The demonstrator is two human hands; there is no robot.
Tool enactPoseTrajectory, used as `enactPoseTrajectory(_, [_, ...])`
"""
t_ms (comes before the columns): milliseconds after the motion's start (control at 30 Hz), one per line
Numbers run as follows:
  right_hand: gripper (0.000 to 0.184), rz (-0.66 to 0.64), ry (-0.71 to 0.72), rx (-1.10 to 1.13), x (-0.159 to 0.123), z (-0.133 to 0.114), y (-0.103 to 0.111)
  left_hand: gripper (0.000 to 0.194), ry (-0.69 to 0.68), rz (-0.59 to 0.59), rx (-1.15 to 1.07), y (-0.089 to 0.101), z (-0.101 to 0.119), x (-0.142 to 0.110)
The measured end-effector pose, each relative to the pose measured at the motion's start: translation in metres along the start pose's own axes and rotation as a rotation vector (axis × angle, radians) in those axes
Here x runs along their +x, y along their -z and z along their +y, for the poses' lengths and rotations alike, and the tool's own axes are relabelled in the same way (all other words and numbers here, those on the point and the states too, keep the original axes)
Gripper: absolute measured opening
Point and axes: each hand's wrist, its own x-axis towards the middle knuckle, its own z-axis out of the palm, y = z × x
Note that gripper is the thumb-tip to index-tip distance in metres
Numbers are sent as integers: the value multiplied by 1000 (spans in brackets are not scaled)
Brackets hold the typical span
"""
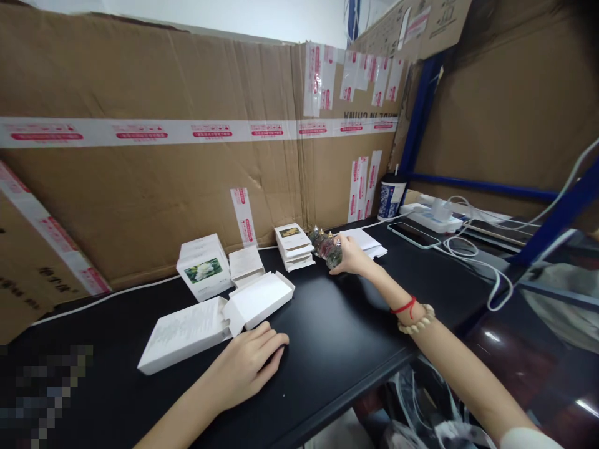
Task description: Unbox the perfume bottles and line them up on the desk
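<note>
My right hand [349, 254] reaches to the back of the black table, its fingers closed around a small dark glass bottle [334, 254] with a shiny pointed top. A few similar bottles [320, 242] with silver and gold tops stand in a row beside it. To their left, a stack of white boxes [294, 246] carries a small picture on top. My left hand [255, 362] rests on the tabletop, holding nothing, with fingers loosely bent and thumb apart. Just beyond it lie an open white box [262, 299] with its flap out and a long white carton [185, 333].
White boxes with a flower picture [203, 268] stand against the cardboard wall [163, 181]. White packaging [362, 240] lies behind my right hand. Further right are a patterned cup [391, 198], a phone [414, 236], a power strip [433, 218] and loose white cables [496, 280].
</note>
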Motion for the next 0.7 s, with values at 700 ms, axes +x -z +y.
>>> enactPoseTrajectory(700, [87, 80, 42, -40, 5, 6, -7, 19, 12, -29, -9, -2, -1, -2])
